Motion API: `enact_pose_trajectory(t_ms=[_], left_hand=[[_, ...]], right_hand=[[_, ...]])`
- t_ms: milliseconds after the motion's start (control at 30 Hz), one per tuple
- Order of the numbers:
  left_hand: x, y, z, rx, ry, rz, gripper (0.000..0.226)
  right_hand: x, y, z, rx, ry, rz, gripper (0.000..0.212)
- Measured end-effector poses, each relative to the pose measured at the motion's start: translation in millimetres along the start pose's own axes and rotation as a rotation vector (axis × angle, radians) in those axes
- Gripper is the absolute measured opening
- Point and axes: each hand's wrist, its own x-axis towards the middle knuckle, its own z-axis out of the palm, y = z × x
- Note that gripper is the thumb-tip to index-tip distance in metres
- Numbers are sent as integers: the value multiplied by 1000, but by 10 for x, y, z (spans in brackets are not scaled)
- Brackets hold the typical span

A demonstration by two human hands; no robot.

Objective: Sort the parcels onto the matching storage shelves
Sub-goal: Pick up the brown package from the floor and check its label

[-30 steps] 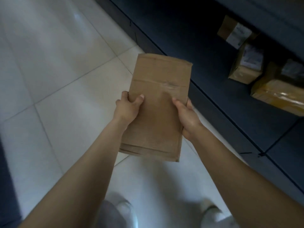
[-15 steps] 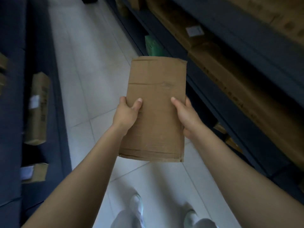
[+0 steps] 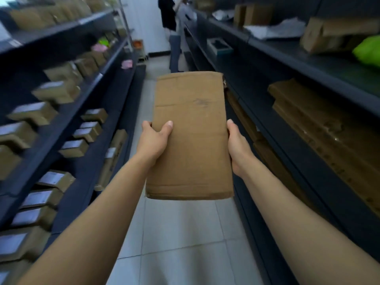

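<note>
A flat brown cardboard parcel (image 3: 191, 136) is held out in front of me at chest height, long side pointing away, plain face up. My left hand (image 3: 153, 141) grips its left edge with the thumb on top. My right hand (image 3: 236, 147) clasps its right edge, fingers hidden underneath. Dark storage shelves run along both sides: the left shelves (image 3: 67, 120) carry several small labelled boxes, the right shelves (image 3: 298, 58) hold large flat cartons (image 3: 329, 130).
A narrow tiled aisle (image 3: 185, 233) runs straight ahead between the racks. A person in dark clothes (image 3: 170, 27) stands at the far end. A bright green bag (image 3: 368, 50) lies on the upper right shelf, white wrapping (image 3: 273, 29) further back.
The view has lifted from the floor and lower right shelf up to the whole aisle. Both hands keep the same hold on the parcel, which stays in front of me.
</note>
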Motion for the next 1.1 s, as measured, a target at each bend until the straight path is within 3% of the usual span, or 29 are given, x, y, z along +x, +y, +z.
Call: enact_pose_trajectory(t_ms=[233, 533, 700, 900, 1100], left_hand=[[-280, 331, -765, -36, 106, -47, 76], [-496, 348, -1483, -135, 61, -96, 89], [-506, 249, -1720, -50, 95, -120, 87], [-470, -22, -1914, 46, 19, -235, 97], [-470, -174, -2005, 115, -103, -272, 97]], right_hand=[[-378, -492, 425, -71, -133, -54, 53], [-567, -532, 951, -82, -218, -104, 43], [-579, -493, 1170, -144, -300, -112, 55], [-624, -466, 1383, -258, -420, -17, 80], [-615, -357, 1444, -241, -442, 37, 73]])
